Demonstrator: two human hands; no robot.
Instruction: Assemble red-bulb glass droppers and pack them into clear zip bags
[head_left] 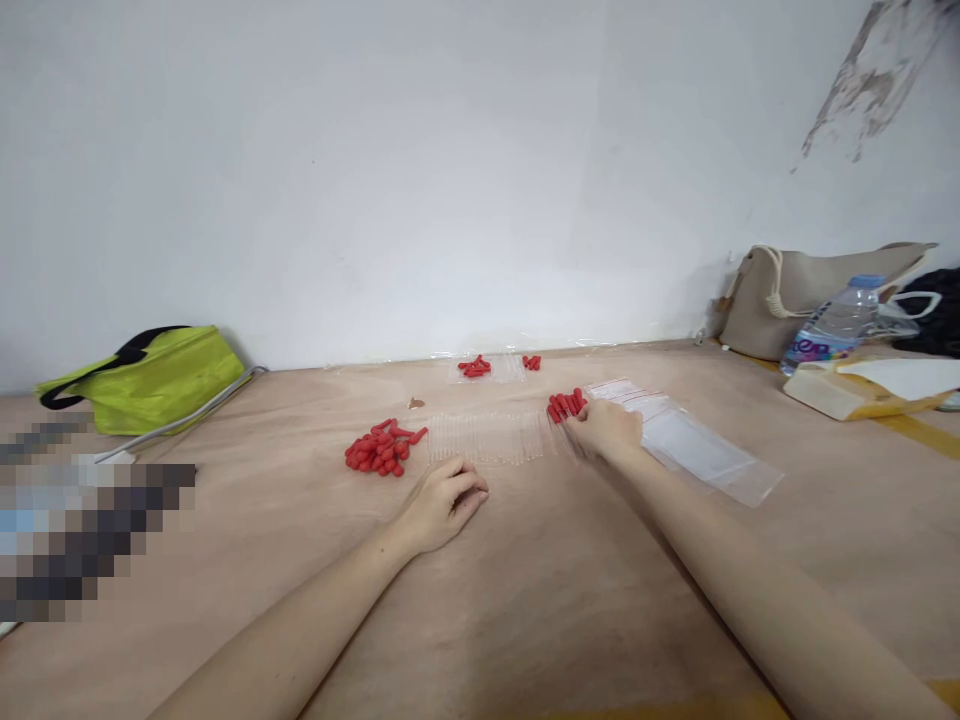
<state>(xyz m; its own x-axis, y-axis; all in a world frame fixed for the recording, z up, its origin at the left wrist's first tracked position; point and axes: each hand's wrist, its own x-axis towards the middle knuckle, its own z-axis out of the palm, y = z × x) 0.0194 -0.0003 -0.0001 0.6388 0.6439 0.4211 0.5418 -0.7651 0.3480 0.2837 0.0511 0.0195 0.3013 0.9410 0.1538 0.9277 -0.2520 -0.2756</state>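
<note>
My left hand (446, 505) rests on the table, fingers curled and thumb tip close to the index finger, with nothing visible in it. Left of it lies a heap of red rubber bulbs (379, 448). Beyond it, thin clear tubes (487, 438) lie side by side in a row. At the row's right end, my right hand (606, 428) pinches among clear tubes topped with red bulbs, the droppers (566, 405); its fingertips partly hide what they hold. Clear zip bags (697, 445) with red seal lines lie beside and partly behind the right hand.
More red pieces (475, 367) lie on clear plastic by the wall, near a smaller red group (532, 362). A yellow-green bag (165, 375) stands left. On the right are a grey bag (757, 305), a water bottle (829, 325) and an open packet (832, 388).
</note>
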